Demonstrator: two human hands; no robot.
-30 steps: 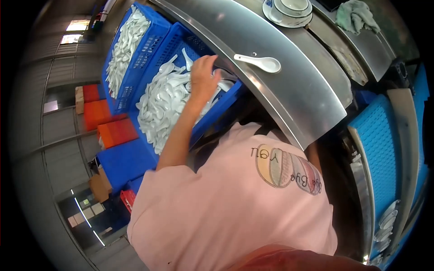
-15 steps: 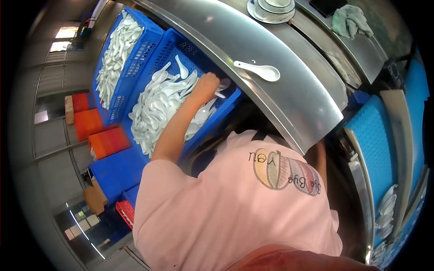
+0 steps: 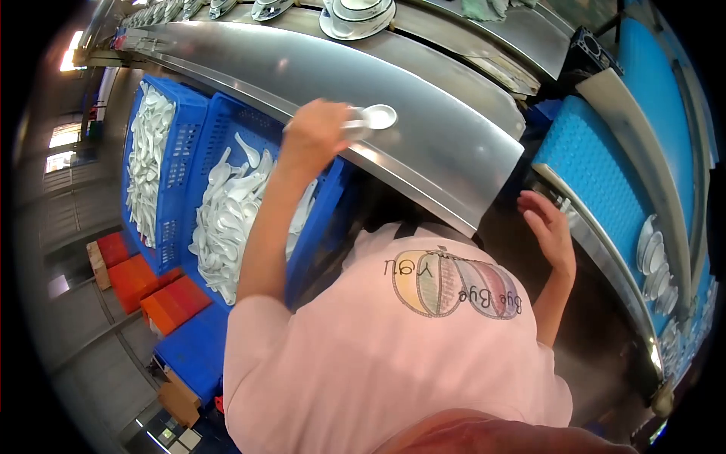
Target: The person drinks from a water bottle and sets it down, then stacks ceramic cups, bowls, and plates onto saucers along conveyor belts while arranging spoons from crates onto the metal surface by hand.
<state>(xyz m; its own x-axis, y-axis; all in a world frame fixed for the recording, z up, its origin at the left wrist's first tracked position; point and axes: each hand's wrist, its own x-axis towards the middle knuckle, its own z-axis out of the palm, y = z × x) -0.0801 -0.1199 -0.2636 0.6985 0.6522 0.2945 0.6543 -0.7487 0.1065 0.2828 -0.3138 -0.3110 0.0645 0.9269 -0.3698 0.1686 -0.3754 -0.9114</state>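
Observation:
My left hand (image 3: 316,133) is raised over the curved steel counter (image 3: 431,129) and is shut on a white ceramic spoon (image 3: 376,116), whose bowl sticks out to the right of my fingers. Just below and left of it stands a blue crate (image 3: 327,208) filled with white spoons (image 3: 227,219). Lower on the right, my right hand (image 3: 548,227) is open with fingers spread, beside the steel edge of a blue conveyor belt (image 3: 605,174). It holds nothing. My pink shirt (image 3: 393,348) fills the lower view.
A second blue crate (image 3: 185,144) of spoons stands left of the first. White cups on saucers (image 3: 355,15) line the counter's far side. Several white spoons (image 3: 654,257) lie on the conveyor at right. Orange boxes (image 3: 151,291) and blue crates sit on the floor.
My left hand has come up out of the spoon crate to the steel counter, now gripping a spoon. My right hand has come into view by the conveyor. The view has shifted left.

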